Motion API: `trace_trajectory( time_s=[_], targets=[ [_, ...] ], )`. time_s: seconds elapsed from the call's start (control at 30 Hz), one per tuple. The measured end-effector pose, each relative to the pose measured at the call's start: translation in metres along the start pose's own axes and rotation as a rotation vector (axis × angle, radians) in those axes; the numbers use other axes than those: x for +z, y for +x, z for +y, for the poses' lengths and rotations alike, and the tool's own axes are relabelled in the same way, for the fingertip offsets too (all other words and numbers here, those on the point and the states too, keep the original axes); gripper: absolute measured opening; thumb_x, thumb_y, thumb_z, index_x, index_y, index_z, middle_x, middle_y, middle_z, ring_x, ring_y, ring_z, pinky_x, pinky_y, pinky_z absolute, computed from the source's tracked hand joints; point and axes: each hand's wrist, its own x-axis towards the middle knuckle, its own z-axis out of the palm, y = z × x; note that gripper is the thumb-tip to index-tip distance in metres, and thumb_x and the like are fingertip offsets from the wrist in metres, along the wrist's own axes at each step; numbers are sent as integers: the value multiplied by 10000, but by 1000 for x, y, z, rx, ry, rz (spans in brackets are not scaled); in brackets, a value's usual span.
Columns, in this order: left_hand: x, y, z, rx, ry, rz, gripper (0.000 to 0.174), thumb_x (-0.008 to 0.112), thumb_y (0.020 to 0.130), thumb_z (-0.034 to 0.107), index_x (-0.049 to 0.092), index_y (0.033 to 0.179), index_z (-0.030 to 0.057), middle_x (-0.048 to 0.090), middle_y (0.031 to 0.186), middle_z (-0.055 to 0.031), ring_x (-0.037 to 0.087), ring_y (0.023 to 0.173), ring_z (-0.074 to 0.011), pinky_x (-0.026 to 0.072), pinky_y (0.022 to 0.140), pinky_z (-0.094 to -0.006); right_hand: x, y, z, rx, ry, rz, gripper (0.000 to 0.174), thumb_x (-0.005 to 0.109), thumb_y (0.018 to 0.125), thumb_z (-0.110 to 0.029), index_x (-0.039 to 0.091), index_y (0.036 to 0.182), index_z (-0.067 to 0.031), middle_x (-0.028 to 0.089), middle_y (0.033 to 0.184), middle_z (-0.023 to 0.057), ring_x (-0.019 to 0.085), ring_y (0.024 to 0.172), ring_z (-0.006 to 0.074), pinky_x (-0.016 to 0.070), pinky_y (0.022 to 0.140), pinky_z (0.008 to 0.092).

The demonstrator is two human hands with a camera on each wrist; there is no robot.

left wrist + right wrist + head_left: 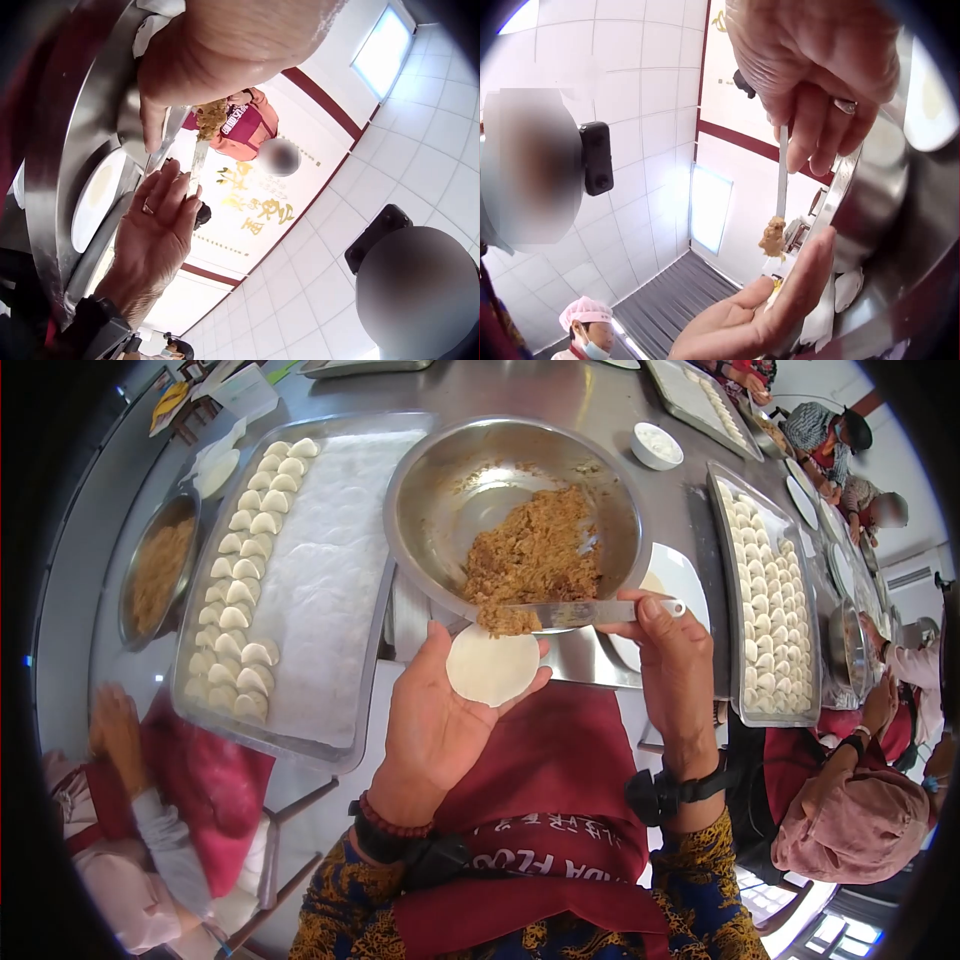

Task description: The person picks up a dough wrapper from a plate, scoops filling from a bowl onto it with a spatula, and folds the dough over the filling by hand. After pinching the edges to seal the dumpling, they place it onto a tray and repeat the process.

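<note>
In the head view my left hand [430, 720] carries a round, pale dough wrapper [492, 666] flat across its extended fingers, with the thumb along the wrapper's left edge. My right hand [675, 665] grips a flat metal spatula [590, 613] near its holed end. A lump of brown filling [510, 622] sits on the spatula's tip, just above the wrapper's upper edge. Behind the hands stands a large steel bowl [415, 500] with more chopped filling [540, 545] inside. The right wrist view shows the loaded tip [773, 237] over the left hand [787, 300].
To the left, a metal tray [330, 610] bears rows of folded dumplings [240, 590]. Another full dumpling tray [735, 650] stands at right. A small white bowl [657, 447], a white plate [690, 575] and a second filling bowl [135, 575] are around. People sit on both sides.
</note>
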Motion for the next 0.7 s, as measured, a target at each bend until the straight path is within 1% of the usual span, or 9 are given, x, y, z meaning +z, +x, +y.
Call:
trace_trajectory(
  time_s=[0.13, 0.23, 0.27, 0.33, 0.37, 0.47, 0.57, 0.63, 0.7],
  targets=[
    [2, -6, 1, 42, -23, 1, 619, 225, 1066, 418, 304, 1411, -91, 443, 1407, -282, 423, 1311, -474, 327, 1116, -605, 14, -32, 9, -129, -4, 10, 269, 544, 993, -163, 666, 1121, 41, 690, 1122, 176, 666, 1027, 258, 477, 981, 375],
    [1, -7, 1, 45, -8, -29, 619, 236, 1064, 422, 321, 1395, -95, 446, 1399, -289, 423, 1309, -479, 329, 1122, -591, 17, -53, 17, -450, -507, -58, 182, 645, 900, -109, 710, 1061, -54, 703, 1140, 124, 649, 1107, 284, 461, 998, 420],
    [1, -7, 1, 47, -8, -28, 619, 236, 1064, 422, 321, 1395, -95, 446, 1399, -289, 423, 1309, -479, 329, 1122, -591, 17, -57, 17, -450, -506, -59, 182, 645, 900, -109, 710, 1061, -54, 703, 1140, 124, 649, 1107, 284, 461, 998, 420],
    [0, -7, 1, 50, -12, -6, 629, 242, 1062, 428, 330, 1378, -109, 449, 1387, -300, 420, 1308, -486, 332, 1124, -580, 18, -63, 17, -727, -838, -235, 209, 723, 827, -122, 720, 1035, -97, 707, 1136, 97, 626, 1166, 288, 458, 1000, 408],
    [0, -8, 1, 50, -11, -6, 629, 242, 1062, 428, 330, 1378, -109, 449, 1387, -300, 420, 1308, -486, 332, 1124, -580, 19, -67, 20, -779, -893, -247, 262, 772, 770, -135, 725, 1028, -135, 704, 1139, 74, 606, 1201, 282, 468, 995, 402],
    [-1, -10, 2, 55, 11, -3, 632, 252, 1061, 425, 339, 1360, -125, 453, 1375, -309, 417, 1309, -489, 337, 1122, -578, 21, -76, 22, -868, -985, -293, 293, 795, 739, -152, 726, 1023, -144, 698, 1152, 64, 610, 1195, 274, 479, 986, 422],
    [-4, -10, 3, 53, 15, 21, 634, 258, 1061, 422, 345, 1351, -135, 458, 1367, -311, 414, 1309, -492, 337, 1123, -574, 16, -81, 21, -833, -945, -334, 282, 779, 749, -195, 726, 1021, -140, 697, 1148, 65, 610, 1194, 277, 480, 984, 433],
    [-5, -10, 4, 41, 28, 9, 561, 213, 1075, 392, 330, 1367, -73, 469, 1339, -259, 467, 1268, -440, 385, 1090, -530, 10, -82, 15, -794, -903, -358, 267, 767, 763, -208, 728, 1015, -131, 705, 1128, 73, 612, 1192, 285, 475, 985, 437],
    [-5, -11, 4, 39, 18, 23, 550, 213, 1076, 385, 338, 1361, -68, 476, 1336, -249, 473, 1262, -433, 387, 1088, -532, 5, -81, 11, -613, -605, -270, 218, 740, 799, -211, 732, 990, -107, 723, 1074, 95, 617, 1185, 301, 465, 973, 452]
  ],
)
